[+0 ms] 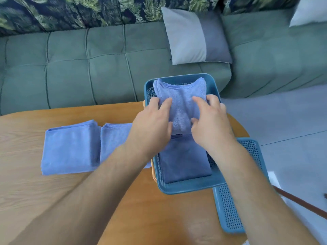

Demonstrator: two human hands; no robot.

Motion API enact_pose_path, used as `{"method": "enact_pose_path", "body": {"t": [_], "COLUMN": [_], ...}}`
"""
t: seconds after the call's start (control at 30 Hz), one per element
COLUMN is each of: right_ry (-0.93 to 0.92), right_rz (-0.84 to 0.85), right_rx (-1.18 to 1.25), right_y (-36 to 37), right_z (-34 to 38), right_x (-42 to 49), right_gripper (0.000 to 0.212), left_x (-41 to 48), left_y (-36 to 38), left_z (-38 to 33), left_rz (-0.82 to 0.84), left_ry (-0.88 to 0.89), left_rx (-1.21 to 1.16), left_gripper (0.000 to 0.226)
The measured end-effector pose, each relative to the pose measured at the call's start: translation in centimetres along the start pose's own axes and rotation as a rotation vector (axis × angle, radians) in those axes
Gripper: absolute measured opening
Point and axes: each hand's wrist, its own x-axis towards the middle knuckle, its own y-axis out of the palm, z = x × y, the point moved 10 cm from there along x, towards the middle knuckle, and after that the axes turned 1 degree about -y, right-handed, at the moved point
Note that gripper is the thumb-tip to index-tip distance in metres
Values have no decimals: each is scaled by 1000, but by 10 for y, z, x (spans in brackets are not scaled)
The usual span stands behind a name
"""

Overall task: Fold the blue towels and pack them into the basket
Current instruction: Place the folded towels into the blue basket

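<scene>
Near end of basket [187, 187]: a dark towel [185, 160] lies folded flat inside. Left of basket, on the table [88, 200]: two folded stacks [70, 149], side by side.

Over basket's middle: my left hand [152, 124] and right hand [210, 124], both half-curled, fingers on top and thumbs at the near edge, pinching a light towel [182, 101] by its two sides. It sits in the basket's far half, with its top corners against the far wall.

Judgement: light, soft, floppy terry that won't slip. The fold will sag if I hold it by one corner, so I grip both side edges, then press it flat.

Beyond basket: sofa [106, 68].
</scene>
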Motion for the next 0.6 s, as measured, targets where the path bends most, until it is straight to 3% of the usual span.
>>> {"method": "enact_pose_path", "body": {"t": [0.27, 0.33, 0.4, 0.47, 0.6], "right_ry": [18, 26, 3, -103, -218], "right_rz": [82, 70, 19, -13, 194], "right_rx": [-79, -178, -268, -260, -194], "right_y": [55, 63, 62, 64, 100], "right_z": [-34, -36, -35, -25, -17], "right_x": [32, 33, 33, 34, 39], "right_gripper": [50, 49, 49, 54, 76], "left_x": [23, 25, 24, 25, 39], "left_y": [76, 66, 66, 78, 97], "left_z": [-16, -17, -20, -25, -7], "left_rz": [194, 74, 69, 221, 404], "left_ry": [-16, -43, -32, 30, 18], "left_rx": [512, 609, 692, 677, 734], "left_gripper": [49, 40, 50, 61, 75]}}
